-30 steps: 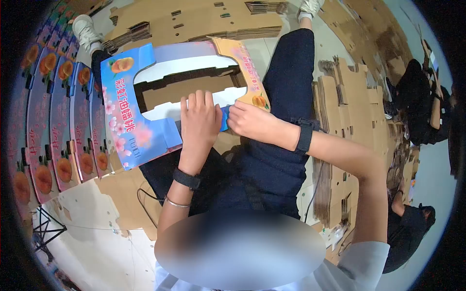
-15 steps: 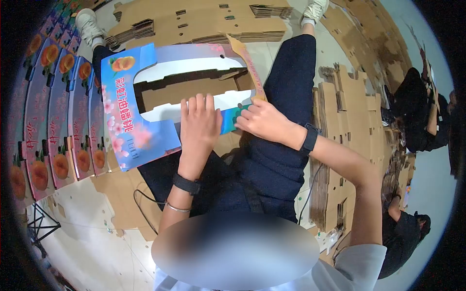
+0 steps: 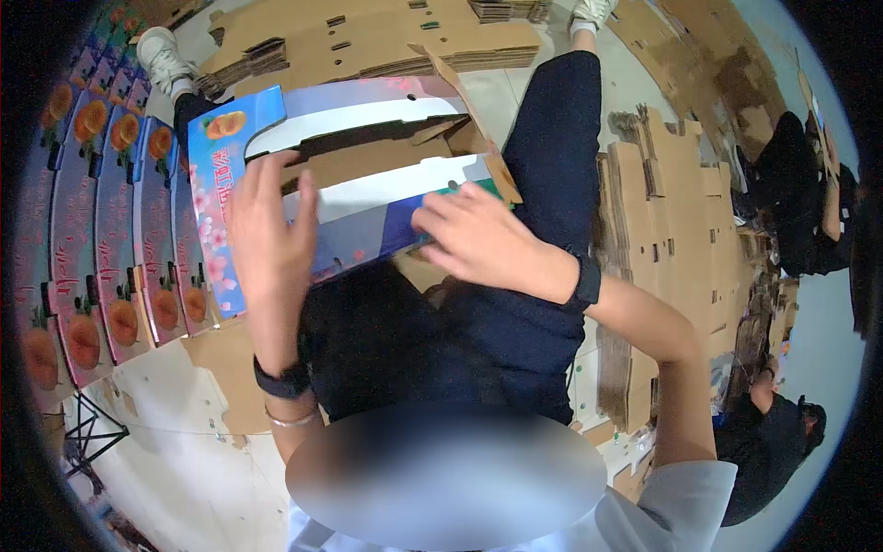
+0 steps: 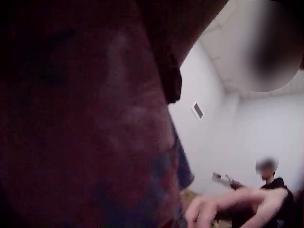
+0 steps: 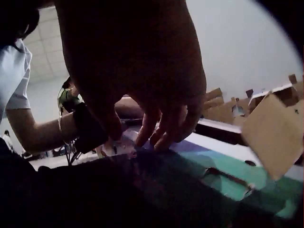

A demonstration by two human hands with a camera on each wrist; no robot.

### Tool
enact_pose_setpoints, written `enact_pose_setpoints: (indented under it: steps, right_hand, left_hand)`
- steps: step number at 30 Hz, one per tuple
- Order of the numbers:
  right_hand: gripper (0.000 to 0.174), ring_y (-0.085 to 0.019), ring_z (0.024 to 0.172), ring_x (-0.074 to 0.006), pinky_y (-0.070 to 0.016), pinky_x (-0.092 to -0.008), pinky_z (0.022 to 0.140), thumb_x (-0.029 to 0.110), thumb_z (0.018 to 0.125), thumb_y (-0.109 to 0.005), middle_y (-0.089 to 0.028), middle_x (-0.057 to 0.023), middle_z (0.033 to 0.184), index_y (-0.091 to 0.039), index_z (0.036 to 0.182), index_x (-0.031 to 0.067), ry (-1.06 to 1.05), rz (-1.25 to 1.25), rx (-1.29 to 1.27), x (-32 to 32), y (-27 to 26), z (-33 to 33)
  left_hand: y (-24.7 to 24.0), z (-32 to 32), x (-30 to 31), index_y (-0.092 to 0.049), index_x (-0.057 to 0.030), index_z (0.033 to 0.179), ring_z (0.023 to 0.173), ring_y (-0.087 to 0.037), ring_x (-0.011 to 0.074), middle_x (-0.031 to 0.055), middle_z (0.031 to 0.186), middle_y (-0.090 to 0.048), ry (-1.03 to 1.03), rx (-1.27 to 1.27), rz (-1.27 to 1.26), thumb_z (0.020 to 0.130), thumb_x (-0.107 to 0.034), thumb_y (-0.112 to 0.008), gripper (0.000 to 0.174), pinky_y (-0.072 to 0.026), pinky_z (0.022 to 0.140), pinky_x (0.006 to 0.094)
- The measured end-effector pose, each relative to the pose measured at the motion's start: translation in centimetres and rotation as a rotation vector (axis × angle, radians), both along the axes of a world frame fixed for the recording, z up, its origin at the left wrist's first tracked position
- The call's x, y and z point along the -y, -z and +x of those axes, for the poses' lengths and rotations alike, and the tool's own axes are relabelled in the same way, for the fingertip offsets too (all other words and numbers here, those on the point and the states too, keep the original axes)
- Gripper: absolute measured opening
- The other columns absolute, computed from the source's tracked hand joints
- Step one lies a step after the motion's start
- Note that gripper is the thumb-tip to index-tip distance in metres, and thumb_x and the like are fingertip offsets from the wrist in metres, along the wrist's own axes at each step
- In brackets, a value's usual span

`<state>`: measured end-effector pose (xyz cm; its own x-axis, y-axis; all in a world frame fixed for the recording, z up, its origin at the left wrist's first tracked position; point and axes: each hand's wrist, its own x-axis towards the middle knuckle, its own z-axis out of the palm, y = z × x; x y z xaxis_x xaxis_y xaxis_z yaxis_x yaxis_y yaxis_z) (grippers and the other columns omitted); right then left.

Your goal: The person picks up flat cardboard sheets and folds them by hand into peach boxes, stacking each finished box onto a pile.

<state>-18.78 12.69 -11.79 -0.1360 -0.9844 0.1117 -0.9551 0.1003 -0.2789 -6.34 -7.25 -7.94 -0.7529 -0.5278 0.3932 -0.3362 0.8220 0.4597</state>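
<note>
A printed carton [image 3: 368, 221] with peach pictures lies across the person's legs, a wide opening in its top with white inner edges. The left hand [image 3: 271, 235] is over its blue left panel [image 3: 207, 198], thumb spread from the fingers; whether it touches is unclear. On the near side, the right hand [image 3: 483, 239] has loosely bent fingers. In the right wrist view, that hand [image 5: 137, 71] rests its fingertips on the coloured panel [image 5: 213, 178]. The right-end flap [image 3: 460, 87] stands raised, brown side showing. A dark surface fills much of the left wrist view.
Printed cartons [image 3: 120, 230] stand in a row at the left. Flat cardboard stacks lie beyond the feet [image 3: 368, 37] and at the right [image 3: 648, 267]. A black metal stand [image 3: 87, 432] is at lower left. Other people are at the far right [image 3: 768, 460].
The left hand has moved left from the near side's middle to the blue panel. The right hand has shifted slightly left and down from the near right corner. The right-end flap has swung up.
</note>
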Motion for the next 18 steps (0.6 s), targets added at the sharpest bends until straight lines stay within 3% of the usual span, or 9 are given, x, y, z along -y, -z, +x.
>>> enact_pose_setpoints:
  steps: [1, 3, 4, 5, 7, 8, 12, 15, 18]
  right_hand:
    - [0.026, -0.057, 0.086, -0.0238, -0.0408, -0.0356, 0.075, 0.021, 0.081, -0.067, -0.051, -0.0094, 0.091, -0.054, 0.099, 0.0059, 0.0, -0.01, 0.008, 0.4, 0.0, 0.5]
    - [0.025, -0.057, 0.088, -0.0271, -0.0425, -0.0376, 0.079, 0.02, 0.083, -0.066, -0.051, -0.0096, 0.095, -0.053, 0.098, 0.0047, -0.091, -0.084, 0.363, 1.2, 0.3, 1.6]
    - [0.022, -0.057, 0.086, -0.0269, -0.045, -0.0376, 0.081, 0.017, 0.085, -0.065, -0.05, -0.0098, 0.1, -0.053, 0.099, 0.0043, -0.059, -0.145, 0.455, 1.7, 1.3, 2.1]
    - [0.022, -0.057, 0.086, -0.0269, -0.045, -0.0376, 0.081, 0.017, 0.085, -0.065, -0.05, -0.0098, 0.1, -0.053, 0.099, 0.0043, -0.059, -0.152, 0.463, 2.2, 1.3, 2.5]
    - [0.02, -0.057, 0.084, -0.0239, -0.0473, -0.0358, 0.079, 0.013, 0.085, -0.064, -0.051, -0.009, 0.1, -0.053, 0.1, 0.0052, 0.146, -0.125, 0.674, 2.9, 1.2, 3.2]
    - [0.019, -0.059, 0.087, -0.0305, -0.0486, -0.0401, 0.076, 0.012, 0.084, -0.062, -0.051, -0.0112, 0.097, -0.052, 0.098, 0.0049, 0.168, -0.2, 0.669, 3.3, 1.7, 3.7]
    - [0.026, -0.058, 0.092, -0.0277, -0.0461, -0.0379, 0.085, 0.01, 0.081, -0.063, -0.055, -0.0106, 0.098, -0.061, 0.107, 0.0036, 0.194, -0.32, 0.831, 4.9, 2.3, 6.1]
    - [0.028, -0.057, 0.094, -0.0273, -0.044, -0.0379, 0.088, 0.011, 0.08, -0.065, -0.056, -0.0106, 0.098, -0.064, 0.107, 0.0033, 0.202, -0.443, 0.99, 5.7, 3.5, 6.6]
    - [0.019, -0.056, 0.093, -0.027, -0.0433, -0.0381, 0.085, 0.014, 0.08, -0.064, -0.058, -0.01, 0.092, -0.069, 0.096, 0.0049, 0.166, -0.459, 1.046, 6.1, 3.1, 6.0]
  left_hand:
    - [0.7, 0.0, 1.4, -0.061, -0.0022, 0.099, 0.097, -0.056, 0.0325, 0.0134, 0.097, -0.061, 0.0, 0.008, -0.01, 0.087, -0.013, -0.059, 0.016, -0.041, 0.093, 0.0429]
    - [2.9, 0.4, 3.5, -0.062, -0.0011, 0.092, 0.098, -0.057, 0.0316, 0.0124, 0.098, -0.062, 0.042, 0.234, -0.229, 0.09, -0.016, -0.055, 0.017, -0.0362, 0.098, 0.0461]
    - [3.9, 0.3, 3.4, -0.063, -0.0002, 0.084, 0.089, -0.061, 0.0328, 0.0157, 0.088, -0.065, 0.04, 0.235, -0.325, 0.091, -0.019, -0.053, 0.022, -0.0305, 0.105, 0.0488]
    - [3.7, 0.3, 3.0, -0.063, -0.0002, 0.084, 0.089, -0.061, 0.0328, 0.0157, 0.088, -0.065, 0.042, 0.243, -0.332, 0.091, -0.019, -0.053, 0.022, -0.0305, 0.105, 0.0488]
    - [3.4, 0.2, 2.2, -0.063, 0.0, 0.082, 0.075, -0.063, 0.0362, 0.0195, 0.071, -0.063, 0.063, 0.394, -0.168, 0.093, -0.023, -0.051, 0.028, -0.0271, 0.109, 0.0498]
    - [3.9, 0.3, 2.3, -0.063, 0.0, 0.079, 0.064, -0.062, 0.0385, 0.0212, 0.06, -0.06, 0.086, 0.294, -0.189, 0.093, -0.023, -0.051, 0.029, -0.0243, 0.111, 0.0505]
    - [4.0, 0.6, 2.3, -0.063, 0.0005, 0.078, 0.066, -0.062, 0.0377, 0.0204, 0.06, -0.06, 0.083, 0.27, -0.2, 0.092, -0.024, -0.052, 0.03, -0.025, 0.111, 0.0498]
    - [2.9, 0.5, 2.1, -0.065, 0.0014, 0.079, 0.061, -0.06, 0.0358, 0.0185, 0.057, -0.057, 0.078, 0.267, -0.075, 0.091, -0.027, -0.056, 0.032, -0.0256, 0.111, 0.0473]
    - [2.1, 0.6, 2.5, -0.068, 0.0012, 0.084, 0.053, -0.053, 0.0289, 0.0117, 0.052, -0.05, 0.068, 0.187, 0.046, 0.087, -0.03, -0.063, 0.032, -0.0242, 0.113, 0.0427]
